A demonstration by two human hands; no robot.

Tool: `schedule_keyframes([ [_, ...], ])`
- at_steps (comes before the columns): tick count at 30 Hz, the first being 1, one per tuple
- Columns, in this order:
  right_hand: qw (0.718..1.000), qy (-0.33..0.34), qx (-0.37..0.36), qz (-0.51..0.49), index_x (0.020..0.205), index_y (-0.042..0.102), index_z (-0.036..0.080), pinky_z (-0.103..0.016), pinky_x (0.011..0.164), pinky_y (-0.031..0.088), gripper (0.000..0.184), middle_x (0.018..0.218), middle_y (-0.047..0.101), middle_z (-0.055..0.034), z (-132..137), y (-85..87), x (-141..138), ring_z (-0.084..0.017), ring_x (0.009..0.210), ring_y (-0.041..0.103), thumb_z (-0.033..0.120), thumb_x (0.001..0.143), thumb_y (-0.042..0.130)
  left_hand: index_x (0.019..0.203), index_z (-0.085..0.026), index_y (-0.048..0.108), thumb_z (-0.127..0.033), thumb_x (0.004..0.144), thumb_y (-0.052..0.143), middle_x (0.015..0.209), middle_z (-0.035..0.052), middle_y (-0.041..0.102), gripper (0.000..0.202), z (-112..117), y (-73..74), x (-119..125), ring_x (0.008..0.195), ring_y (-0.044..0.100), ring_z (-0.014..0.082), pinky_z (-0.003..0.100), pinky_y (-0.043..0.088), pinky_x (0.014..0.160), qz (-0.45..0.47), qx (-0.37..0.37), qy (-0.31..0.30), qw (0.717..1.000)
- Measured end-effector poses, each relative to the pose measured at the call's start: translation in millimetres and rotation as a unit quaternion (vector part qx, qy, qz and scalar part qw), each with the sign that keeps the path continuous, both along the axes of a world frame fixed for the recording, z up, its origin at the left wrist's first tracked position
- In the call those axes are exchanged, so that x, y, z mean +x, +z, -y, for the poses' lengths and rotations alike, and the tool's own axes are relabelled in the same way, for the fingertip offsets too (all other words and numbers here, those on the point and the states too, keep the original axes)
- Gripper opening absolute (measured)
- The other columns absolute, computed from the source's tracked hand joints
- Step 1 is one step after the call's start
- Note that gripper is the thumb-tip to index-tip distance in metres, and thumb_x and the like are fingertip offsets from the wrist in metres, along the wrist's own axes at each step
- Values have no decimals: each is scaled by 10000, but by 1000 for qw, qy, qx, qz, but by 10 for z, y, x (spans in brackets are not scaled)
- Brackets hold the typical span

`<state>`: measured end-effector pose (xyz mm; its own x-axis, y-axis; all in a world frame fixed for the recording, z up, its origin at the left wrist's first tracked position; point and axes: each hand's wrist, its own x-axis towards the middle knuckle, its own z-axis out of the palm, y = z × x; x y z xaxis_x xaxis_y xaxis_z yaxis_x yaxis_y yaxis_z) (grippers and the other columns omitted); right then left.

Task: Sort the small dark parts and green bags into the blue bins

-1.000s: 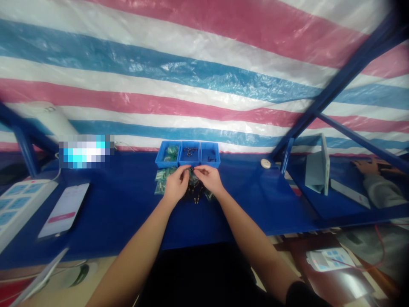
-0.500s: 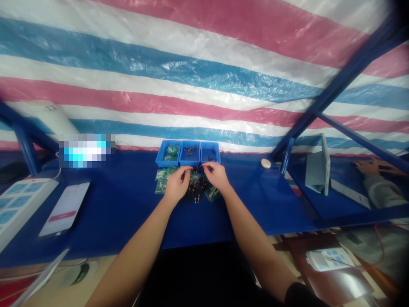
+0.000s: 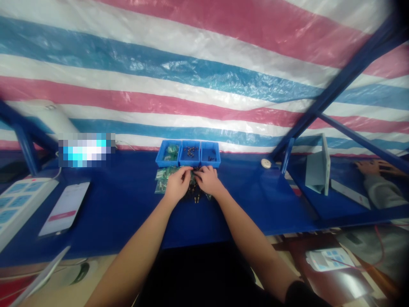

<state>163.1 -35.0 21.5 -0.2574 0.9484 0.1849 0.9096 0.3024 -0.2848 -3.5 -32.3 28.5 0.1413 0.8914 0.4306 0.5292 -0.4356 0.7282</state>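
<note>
My left hand (image 3: 177,184) is closed in a pinch above a pile of small dark and brass-coloured parts (image 3: 196,198); what its fingertips hold is too small to name. Close against it, my right hand (image 3: 209,180) has bent fingers pressed together near the left fingertips, and anything in them is hidden. Small green-tinted plastic bags (image 3: 161,186) lie left of my left hand. Just beyond the hands stand three blue bins in a row: the left bin (image 3: 162,163) with green bags, the middle bin (image 3: 189,163) with small metal parts, the right bin (image 3: 211,163) with a few dark pieces.
A phone (image 3: 65,209) and a white power strip (image 3: 28,200) lie on the blue table (image 3: 128,213) at left. A round pale object (image 3: 265,163) sits to the right. Beyond a blue frame, a tablet-like stand (image 3: 319,166) and another person's hand (image 3: 367,167) appear.
My right hand has moved left, from in front of the right bin to my left fingertips, and now covers more of the pile. My left hand has stayed nearly still.
</note>
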Motion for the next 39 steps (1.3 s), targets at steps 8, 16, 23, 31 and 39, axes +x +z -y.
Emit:
schedule_keyframes([
  [8,1000,-10,0,-6,1219,647,274,-401,859,320,346,1161,568,-91,17,10,-32,-270,1062,402,370,976,420,1060,-221,678,-327,929,466,803,15,717,271,-6,-23,-2,627,645,139,248,500,648,-10,-6,-4,1000],
  [16,1000,-21,-14,-17,1220,646,289,-395,864,318,338,1169,572,-84,13,6,-22,-264,1069,410,356,973,425,1065,-224,675,-319,927,467,826,16,723,267,-7,-28,-4,646,652,143,250,502,657,-13,-5,-4,1000],
  [23,999,-22,-6,-28,1162,676,256,-398,878,317,338,1185,593,-87,-8,-29,-16,-259,1114,416,307,979,396,1064,-226,677,-326,929,465,817,20,722,270,-1,-30,-3,635,654,148,252,501,646,-8,-7,-6,1000],
  [31,999,-30,-5,-44,1082,701,234,-388,883,310,330,1133,635,-75,-15,1,-2,-240,1091,439,289,977,393,1066,-228,678,-334,931,462,828,17,724,276,1,-14,-2,674,666,148,246,500,666,-10,-11,-2,1000],
  [39,998,-43,-1,-37,966,702,204,-388,884,293,283,1028,680,-78,0,60,17,-239,1052,470,239,942,422,1064,-221,677,-334,928,465,781,15,715,276,2,-18,-7,618,646,145,249,499,641,-8,-5,-11,1000],
])
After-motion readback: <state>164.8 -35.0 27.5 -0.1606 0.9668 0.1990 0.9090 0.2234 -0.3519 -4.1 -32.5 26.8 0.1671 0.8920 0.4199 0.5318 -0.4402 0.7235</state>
